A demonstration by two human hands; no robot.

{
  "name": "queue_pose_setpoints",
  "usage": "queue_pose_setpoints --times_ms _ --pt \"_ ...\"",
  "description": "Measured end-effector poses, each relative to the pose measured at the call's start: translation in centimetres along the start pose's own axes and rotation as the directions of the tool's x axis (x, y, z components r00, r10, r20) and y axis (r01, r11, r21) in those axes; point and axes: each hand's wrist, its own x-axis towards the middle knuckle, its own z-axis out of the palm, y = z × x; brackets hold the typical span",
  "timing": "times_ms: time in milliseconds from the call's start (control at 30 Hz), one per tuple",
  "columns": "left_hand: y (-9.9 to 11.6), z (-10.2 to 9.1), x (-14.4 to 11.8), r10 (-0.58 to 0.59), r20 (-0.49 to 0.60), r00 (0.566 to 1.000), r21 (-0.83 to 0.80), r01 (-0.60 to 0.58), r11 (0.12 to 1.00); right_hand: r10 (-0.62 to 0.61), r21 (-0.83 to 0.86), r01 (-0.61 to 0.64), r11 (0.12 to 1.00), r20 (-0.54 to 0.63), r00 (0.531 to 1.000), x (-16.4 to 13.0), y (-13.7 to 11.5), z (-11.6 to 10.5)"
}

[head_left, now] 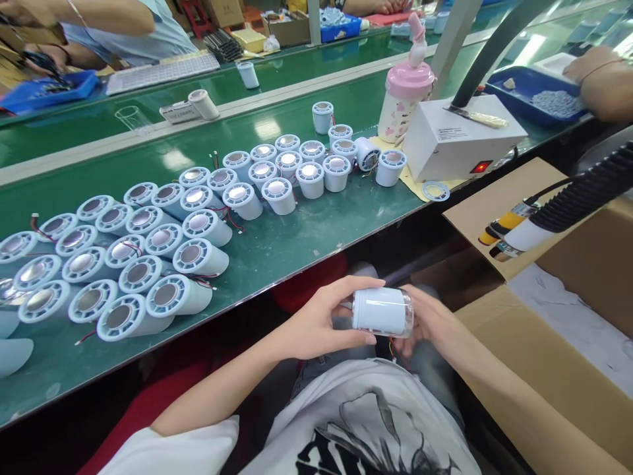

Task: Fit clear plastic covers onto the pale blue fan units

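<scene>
Both hands low over the lap, below the table edge: left hand wraps the pale blue cylinder from its left end, thumb along the underside and fingers curled over the top; right hand cups the other end, fingers closed round it, mostly hidden behind the part. Cylinder lies on its side, held between the two hands; its right end looks clear or glossy, hard to say which. A bit of wire shows under it, end not visible.

Green table carries the rest. Cardboard box to the right, cut off by the frame edge. White machine box with a red lit switch, black hose rising out of view. Batch of cylinders in rows, upright or tilted, metal discs facing up; leftmost ones cut off. Pink-capped bottle just beside the white box. Loose ring on the table edge near it.

Another person's hand at the blue tray, far right, partly out of frame
</scene>
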Motion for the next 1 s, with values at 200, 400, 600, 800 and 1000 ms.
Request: queue_pose_setpoints --times_ms 200,400,600,800,1000 --pt "0.5 -0.1 0.1 -0.1 0.051 0.994 -0.125 0.106 0.986 -0.701 -0.56 0.681 0.472 0.23 0.675 -0.8 0.6 -1.1" --pt "0.6 -0.6 0.1 -0.049 0.129 0.99 -0.088 0.06 0.994 -0.339 -0.043 0.349 0.936 0.157 0.928 -1.2 0.4 -1.1" --pt "-0.2 -0.4 0.2 -0.107 0.181 0.978 -0.233 0.149 0.961 -0.202 -0.032 0.207 0.978 0.122 0.972 -1.4 0.9 -1.7" --pt "-2.5 0.7 0.7 -0.226 0.195 0.954 -0.328 0.281 0.902 -0.092 -0.029 0.096 0.995 0.112 0.989 -1.0 1.8 -1.2" --pt "-0.7 -1.7 0.2 -0.492 0.074 0.868 -0.124 0.497 0.859 -0.167 -0.358 0.135 0.924 -0.059 0.984 -1.8 1.4 -5.0"
